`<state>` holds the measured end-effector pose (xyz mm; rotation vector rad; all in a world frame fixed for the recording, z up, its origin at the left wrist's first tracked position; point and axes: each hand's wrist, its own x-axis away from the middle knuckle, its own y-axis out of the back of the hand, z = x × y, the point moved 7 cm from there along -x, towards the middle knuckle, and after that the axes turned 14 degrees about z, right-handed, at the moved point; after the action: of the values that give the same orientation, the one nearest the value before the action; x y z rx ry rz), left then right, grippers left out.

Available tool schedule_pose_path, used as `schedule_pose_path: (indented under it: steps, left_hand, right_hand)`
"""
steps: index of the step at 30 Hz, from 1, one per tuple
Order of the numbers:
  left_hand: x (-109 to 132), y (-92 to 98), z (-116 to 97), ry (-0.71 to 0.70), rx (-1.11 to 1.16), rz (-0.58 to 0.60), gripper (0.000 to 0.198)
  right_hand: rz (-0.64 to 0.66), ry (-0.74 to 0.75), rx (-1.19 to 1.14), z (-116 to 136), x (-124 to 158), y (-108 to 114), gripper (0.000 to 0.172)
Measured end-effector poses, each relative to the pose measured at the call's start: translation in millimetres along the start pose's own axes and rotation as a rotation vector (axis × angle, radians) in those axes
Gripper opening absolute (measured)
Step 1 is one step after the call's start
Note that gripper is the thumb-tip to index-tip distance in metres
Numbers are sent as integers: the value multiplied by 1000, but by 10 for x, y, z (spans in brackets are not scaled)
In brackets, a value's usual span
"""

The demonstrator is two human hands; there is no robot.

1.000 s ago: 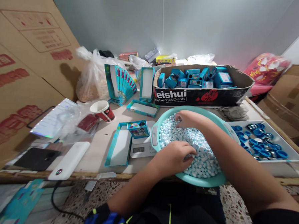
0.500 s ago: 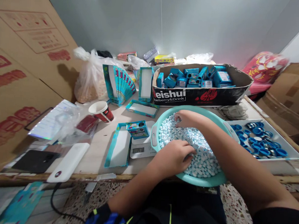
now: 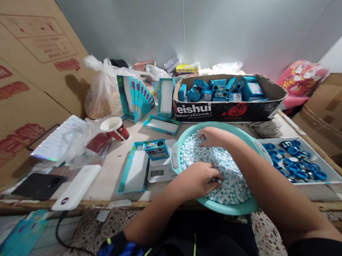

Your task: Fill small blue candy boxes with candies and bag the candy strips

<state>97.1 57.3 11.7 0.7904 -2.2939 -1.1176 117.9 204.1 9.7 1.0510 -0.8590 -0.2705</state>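
A turquoise basin full of small white and pale-blue pellets sits at the table's front edge. My left hand rests in the near left part of the pellets, its fingers curled and the tips partly hidden. Farther back in the basin, my right hand has thumb and fingers drawn together low over the pellets; what lies between them is hidden. Left of the basin, a small blue printed box stands on a white digital scale, whose display is lit too faintly to read.
An open turquoise tray lies beside the scale. Behind the basin stands a black carton of small blue boxes. Blue caps fill a white tray at right. A paper cup and white power bank are at left.
The view has shifted very slightly. Both hands stay in the basin in nearly the same places, with only slight finger movement.
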Motion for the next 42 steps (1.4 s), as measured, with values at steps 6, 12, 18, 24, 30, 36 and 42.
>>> schedule_pose_path:
  steps: [6,12,18,24,30,36,42]
  left_hand:
    - [20,10,-11,-1,-8,-37,18]
    - [43,23,-12,1,-38,-123,18]
    - [427,478,211,71,-106,-430,19]
    - [1131,1033,678,371,-182,-661,21]
    - [1388,1099,1002,543,-145,-624,25]
    - [1445,1090,1131,566,-39,-719,28]
    - [1398,1050,1104,439,-92,-757,25]
  right_hand:
    - [-1,7,-7,2,1,-1,27]
    - [-3,3,-9,1,8,6,26]
    - [-7,-10,-9,-24,-37,-13,27]
    - [4,-6,-40,-27,-52,-15,28]
    - [7,5,-70,-30,-19,10,28]
    - [-5,19,-81,-17,16,28,27]
    - [-8,7,-99,-3,44,39,26]
